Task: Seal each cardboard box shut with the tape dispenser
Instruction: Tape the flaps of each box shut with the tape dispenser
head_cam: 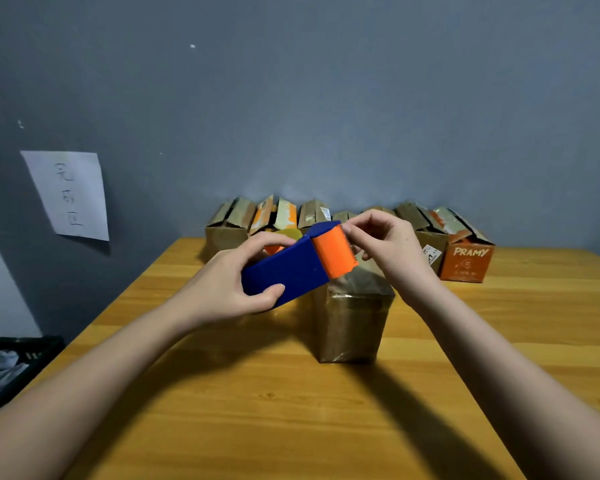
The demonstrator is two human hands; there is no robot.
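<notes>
- The left hand (227, 289) gripped the blue tape dispenser (291, 268), holding it above the table (257, 410).
- The right hand (385, 244) pinched at the dispenser's orange end; any tape there was too small to tell.
- A closed cardboard box (352, 320) stood mid-table beneath.
- More boxes (466, 258), flaps up, lined the far edge.

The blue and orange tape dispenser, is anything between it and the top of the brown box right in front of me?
Nothing visible. The blue and orange tape dispenser, gripped by the left hand, hangs just above the brown cardboard box, and the right hand pinches at its orange toothed end, above the box top.
</notes>
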